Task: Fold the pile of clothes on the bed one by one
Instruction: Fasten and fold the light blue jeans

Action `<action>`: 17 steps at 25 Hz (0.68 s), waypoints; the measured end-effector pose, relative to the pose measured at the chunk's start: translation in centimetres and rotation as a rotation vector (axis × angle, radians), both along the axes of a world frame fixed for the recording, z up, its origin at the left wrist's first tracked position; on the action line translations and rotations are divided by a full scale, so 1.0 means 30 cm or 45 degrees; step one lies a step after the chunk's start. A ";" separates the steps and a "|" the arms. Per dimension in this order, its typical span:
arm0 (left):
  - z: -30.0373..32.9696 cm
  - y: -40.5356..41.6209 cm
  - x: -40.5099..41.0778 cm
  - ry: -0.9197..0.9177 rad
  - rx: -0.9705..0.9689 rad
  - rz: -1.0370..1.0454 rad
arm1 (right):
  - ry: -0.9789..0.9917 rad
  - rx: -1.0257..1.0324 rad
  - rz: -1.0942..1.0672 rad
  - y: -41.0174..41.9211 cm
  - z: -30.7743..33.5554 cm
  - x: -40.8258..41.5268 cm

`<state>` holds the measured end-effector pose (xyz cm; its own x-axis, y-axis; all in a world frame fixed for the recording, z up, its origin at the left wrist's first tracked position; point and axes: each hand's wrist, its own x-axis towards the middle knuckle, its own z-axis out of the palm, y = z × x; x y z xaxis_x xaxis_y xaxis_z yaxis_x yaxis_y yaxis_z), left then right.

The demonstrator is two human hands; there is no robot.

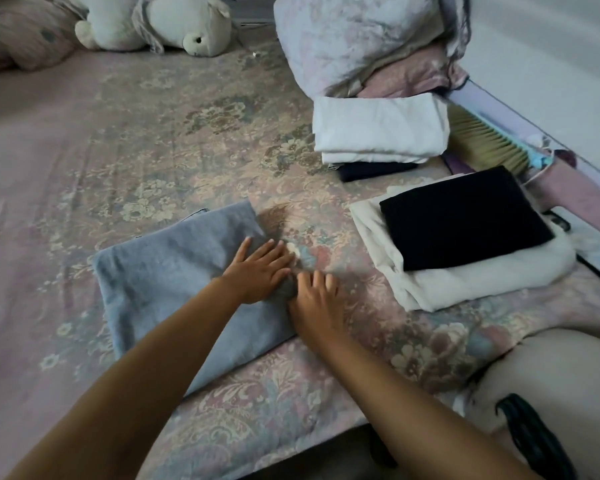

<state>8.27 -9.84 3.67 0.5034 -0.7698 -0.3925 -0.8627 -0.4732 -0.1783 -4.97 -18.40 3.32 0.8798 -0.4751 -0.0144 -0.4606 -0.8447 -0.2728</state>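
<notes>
Both hands (257, 271) press the grey cloth's (174, 282) right edge.

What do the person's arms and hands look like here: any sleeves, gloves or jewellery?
Both forearms are bare as far as the frame shows, with no sleeves in view. The left hand and right hand wear no gloves, and no rings, watch or bracelets are visible.

Both hands flat at the grey cloth's (174, 282) right edge: left hand (257, 271) on it, right hand (316, 299) beside. Folded stacks (461, 244) lie right of it.
</notes>
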 end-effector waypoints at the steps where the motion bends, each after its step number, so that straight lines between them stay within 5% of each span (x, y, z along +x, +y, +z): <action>1: 0.020 -0.025 -0.005 0.009 0.017 0.014 | -0.031 0.031 0.099 -0.034 0.023 -0.010; 5: 0.099 -0.197 -0.084 0.101 -0.322 0.137 | -0.252 -0.112 0.346 -0.367 0.139 -0.102; 9: 0.167 -0.465 -0.273 0.920 -0.873 0.912 | -0.040 -0.281 -0.037 -0.788 0.267 -0.212; 12: 0.138 -0.636 -0.348 1.399 -1.167 1.608 | 0.296 -0.043 -0.321 -1.040 0.257 -0.265; 17: 0.116 -0.742 -0.350 1.441 -1.206 1.935 | -0.030 0.395 -0.545 -1.149 0.246 -0.290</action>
